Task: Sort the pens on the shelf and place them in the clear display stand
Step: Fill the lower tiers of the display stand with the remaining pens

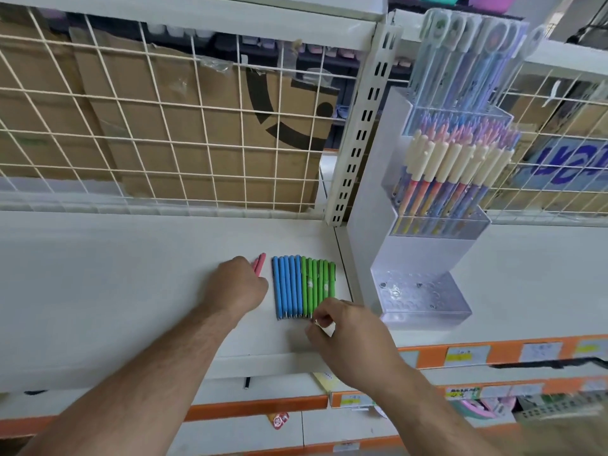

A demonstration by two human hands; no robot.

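Observation:
On the white shelf (98, 291) lie several blue pens (287, 286) side by side, with several green pens (317, 284) right beside them. Left of them, my left hand (235, 286) covers the pink pens (260, 263), whose far ends stick out past my knuckles. My right hand (342, 330) has its fingers curled at the near tips of the green pens and pinches them there. The clear display stand (424, 301) stands to the right; its lowest tier shows empty holes, and the upper tiers hold pastel pens.
A white wire grid (164, 126) backs the shelf, with cardboard boxes behind it. A slotted upright post (358, 143) stands between the shelf bays. Orange price rails (493, 352) run along the shelf fronts below.

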